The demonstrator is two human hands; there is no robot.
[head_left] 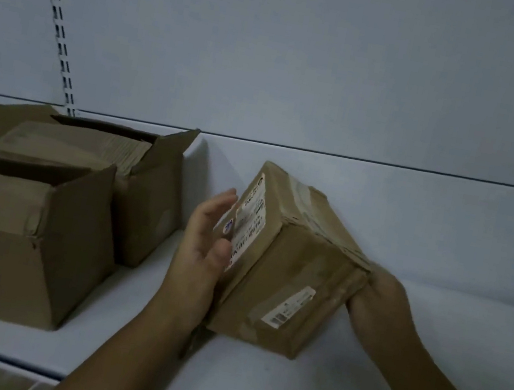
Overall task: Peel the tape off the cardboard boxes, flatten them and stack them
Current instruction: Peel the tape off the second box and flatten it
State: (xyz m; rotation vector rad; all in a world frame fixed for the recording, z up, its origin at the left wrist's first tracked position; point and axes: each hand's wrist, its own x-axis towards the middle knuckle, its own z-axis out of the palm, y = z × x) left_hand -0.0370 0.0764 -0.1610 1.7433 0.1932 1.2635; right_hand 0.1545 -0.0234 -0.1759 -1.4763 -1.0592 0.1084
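Two hands hold one sealed box (pixel 287 269) in the head view. It sits on the white bench (pixel 447 235) to the right of the front open carton (pixel 17 242), well apart from it. A second open carton (pixel 150 189) stands just behind that front carton and touches it.

The left hand (pixel 205 247) lies flat against the box's labelled end, its fingers (pixel 215 208) straight and spread, thumb on the shipping label (pixel 248 224). The right hand (pixel 381 302) cups the opposite end. Its fingers pass out of sight round the cardboard, so I cannot tell whether they hook or lie flat.

The box's long axis runs from hand to hand, roughly left to right. The labelled end faces back toward the front open carton and the other end points away from it. It looks tipped toward the person, resting on a lower edge. The clear tape (pixel 303 199) runs along the upper face toward the right hand's end.

My judgement is that the box is being turned to find a tape end. To do this well, settle the box flat and steady it with the left palm. Then pick at the wrinkled tape near the right-hand corner and pull low along the seam, so the strip comes off whole and does not tear the cardboard.
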